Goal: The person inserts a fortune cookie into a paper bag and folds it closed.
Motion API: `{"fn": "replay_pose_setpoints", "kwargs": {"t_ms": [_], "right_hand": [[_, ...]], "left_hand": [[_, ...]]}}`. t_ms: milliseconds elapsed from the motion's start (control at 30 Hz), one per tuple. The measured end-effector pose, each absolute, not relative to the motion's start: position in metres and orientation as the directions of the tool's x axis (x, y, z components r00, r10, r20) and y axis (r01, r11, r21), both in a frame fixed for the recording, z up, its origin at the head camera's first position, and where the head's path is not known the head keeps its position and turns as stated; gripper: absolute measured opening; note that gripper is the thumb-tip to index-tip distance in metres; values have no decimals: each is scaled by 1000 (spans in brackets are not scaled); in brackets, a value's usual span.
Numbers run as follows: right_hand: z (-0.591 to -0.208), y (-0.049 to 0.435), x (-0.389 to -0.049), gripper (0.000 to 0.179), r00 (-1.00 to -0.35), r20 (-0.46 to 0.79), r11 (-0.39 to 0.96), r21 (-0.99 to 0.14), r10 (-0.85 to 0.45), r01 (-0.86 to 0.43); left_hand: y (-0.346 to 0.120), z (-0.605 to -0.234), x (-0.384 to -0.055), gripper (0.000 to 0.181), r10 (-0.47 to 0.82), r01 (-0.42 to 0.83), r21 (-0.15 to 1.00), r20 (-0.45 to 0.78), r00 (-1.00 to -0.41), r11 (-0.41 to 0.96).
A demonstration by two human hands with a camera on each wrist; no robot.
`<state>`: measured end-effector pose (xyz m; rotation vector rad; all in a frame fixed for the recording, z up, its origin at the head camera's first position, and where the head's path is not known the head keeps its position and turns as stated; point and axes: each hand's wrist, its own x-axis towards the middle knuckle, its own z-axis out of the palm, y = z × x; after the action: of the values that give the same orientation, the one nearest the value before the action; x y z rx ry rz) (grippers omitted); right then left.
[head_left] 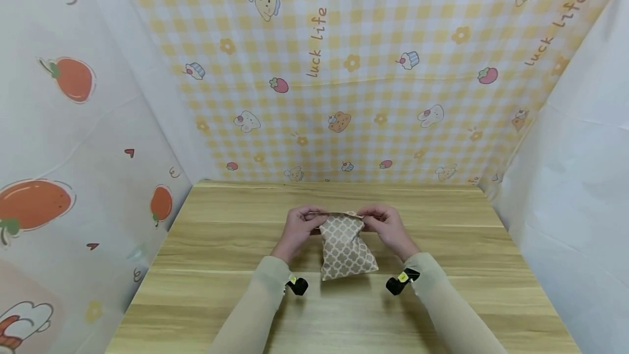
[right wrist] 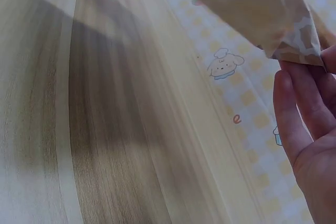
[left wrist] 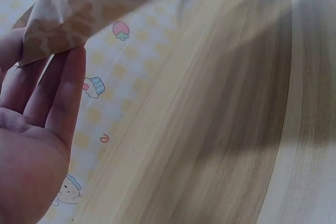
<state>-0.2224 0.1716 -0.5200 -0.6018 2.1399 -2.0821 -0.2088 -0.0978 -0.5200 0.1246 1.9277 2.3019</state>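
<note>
A brown paper bag (head_left: 346, 250) with a white lattice pattern hangs between the two hands in the head view, its lower end towards the person. My left hand (head_left: 301, 228) pinches the bag's far left corner between thumb and fingers. At the far right corner, my right hand (head_left: 388, 227) pinches it the same way. The left wrist view shows the bag's corner (left wrist: 50, 38) caught by the left fingertips. In the right wrist view the opposite corner (right wrist: 299, 45) lies between the right thumb and fingers. What the bag contains is hidden.
The wood-grain table (head_left: 216, 266) spreads beneath both arms. Behind it hangs a yellow checked cloth (head_left: 354, 97) with cartoon prints. White sheets (head_left: 580, 190) enclose the sides. Small black cameras (head_left: 297, 285) sit at both wrists, over the beige sleeves.
</note>
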Motion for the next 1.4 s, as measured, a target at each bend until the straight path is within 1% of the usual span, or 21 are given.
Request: {"fn": "replay_pose_setpoints", "kwargs": {"t_ms": [167, 233, 400, 500, 600, 733, 867, 1000, 1167, 1233, 1333, 1400], "right_hand": [[-522, 173, -222, 18, -919, 200, -12, -978, -341, -208], [-521, 173, -222, 19, -919, 193, -20, -980, -343, -198], [-518, 172, -221, 23, -929, 164, -69, -986, -332, -150], [-516, 171, -221, 24, -937, 154, -91, -987, -313, -132], [-515, 169, -220, 26, -948, 138, -52, -990, -287, -129], [-515, 167, -220, 28, -967, 80, 38, -995, -242, -92], [-513, 163, -219, 31, -978, 45, 84, -994, -204, -64], [-510, 160, -219, 32, -980, 64, 99, -992, -187, -83], [-510, 158, -221, 35, -979, 94, 85, -990, -181, -111], [-512, 159, -223, 34, -973, 130, 129, -979, -192, -156], [-513, 159, -224, 25, -954, 196, 221, -944, -226, -246], [-512, 158, -225, 20, -942, 219, 279, -916, -253, -288]], "left_hand": [[-98, -520, -209, 12, 160, -23, 984, 6, -987, -177], [-98, -520, -210, 10, 160, -17, 984, 12, -987, -175], [-98, -519, -210, 10, 170, -15, 986, 14, -985, -167], [-99, -520, -209, 14, 183, -29, 979, 8, -983, -200], [-98, -519, -208, 16, 187, -33, 974, 9, -982, -223], [-94, -521, -208, 19, 164, -14, 986, 14, -986, -168], [-90, -522, -207, 22, 126, -11, 991, 6, -992, -133], [-88, -522, -206, 25, 93, -15, 991, -3, -996, -136], [-87, -520, -206, 30, 84, 8, 991, 19, -996, -134], [-87, -520, -205, 31, 83, 23, 993, 33, -996, -120], [-87, -520, -205, 25, 82, 53, 995, 61, -995, -89], [-86, -520, -205, 20, 81, 71, 994, 77, -994, -77]]}}
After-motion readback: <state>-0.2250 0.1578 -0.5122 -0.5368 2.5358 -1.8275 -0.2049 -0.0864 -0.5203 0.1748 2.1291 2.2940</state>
